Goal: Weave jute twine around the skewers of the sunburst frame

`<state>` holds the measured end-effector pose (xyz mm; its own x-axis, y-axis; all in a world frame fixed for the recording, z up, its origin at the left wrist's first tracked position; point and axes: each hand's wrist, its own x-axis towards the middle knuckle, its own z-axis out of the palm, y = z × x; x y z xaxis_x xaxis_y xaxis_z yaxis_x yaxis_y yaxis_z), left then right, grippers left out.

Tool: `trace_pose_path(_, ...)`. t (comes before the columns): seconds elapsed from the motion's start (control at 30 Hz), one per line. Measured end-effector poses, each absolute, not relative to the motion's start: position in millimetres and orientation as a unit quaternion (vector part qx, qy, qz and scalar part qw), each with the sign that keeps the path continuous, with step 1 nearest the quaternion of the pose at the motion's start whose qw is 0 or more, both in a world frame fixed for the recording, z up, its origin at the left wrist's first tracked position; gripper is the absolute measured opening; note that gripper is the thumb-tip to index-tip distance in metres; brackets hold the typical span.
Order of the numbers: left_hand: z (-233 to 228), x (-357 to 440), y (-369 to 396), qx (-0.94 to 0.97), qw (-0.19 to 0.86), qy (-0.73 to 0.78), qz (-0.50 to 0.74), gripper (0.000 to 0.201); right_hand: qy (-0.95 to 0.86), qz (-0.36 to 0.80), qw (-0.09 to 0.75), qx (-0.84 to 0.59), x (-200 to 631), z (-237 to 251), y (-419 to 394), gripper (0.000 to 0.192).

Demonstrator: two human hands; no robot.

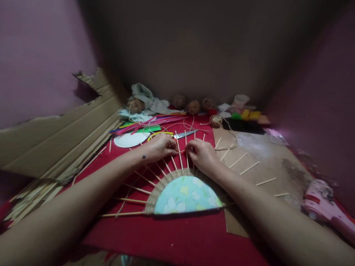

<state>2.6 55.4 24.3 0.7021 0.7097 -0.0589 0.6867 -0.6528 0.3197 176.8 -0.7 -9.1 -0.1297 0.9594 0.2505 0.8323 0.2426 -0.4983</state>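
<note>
On the red cloth [180, 236] at centre lies a half-round floral fan piece [185, 195] ringed by spoke sticks [180, 157]; left hand [161, 146] and right hand [201, 155] pinch twine among them, fingers pressed together; scissors [184, 134] just behind

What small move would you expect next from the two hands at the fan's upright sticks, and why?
Probably passing the twine behind the next stick. The left hand and right hand pinch among the wooden sticks above the woven band edging the floral half-disc; the band is narrow and the sticks above it are bare.
</note>
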Motion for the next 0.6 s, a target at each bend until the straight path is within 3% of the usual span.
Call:
trace_pose_path(0.23,14.5,0.7,56.1,0.926,0.107,0.359,0.046,0.016,-0.744,0.107,0.273,-0.601,176.5,-13.1,2.3,0.016)
trace_pose_path(0.37,14.3,0.9,55.2,0.925,0.108,0.362,0.051,0.016,-0.749,0.048,0.304,-0.587,188.7,14.1,-14.8,0.02)
trace_pose_path(0.5,14.5,1.2,56.0,0.924,0.108,0.362,0.051,0.015,-0.744,-0.026,0.337,-0.576,241.5,44.8,-79.9,0.026)
trace_pose_path(0.6,12.5,0.3,58.4,0.927,0.108,0.354,0.061,0.014,-0.642,-0.094,0.294,-0.702,307.5,32.1,-148.1,0.038)
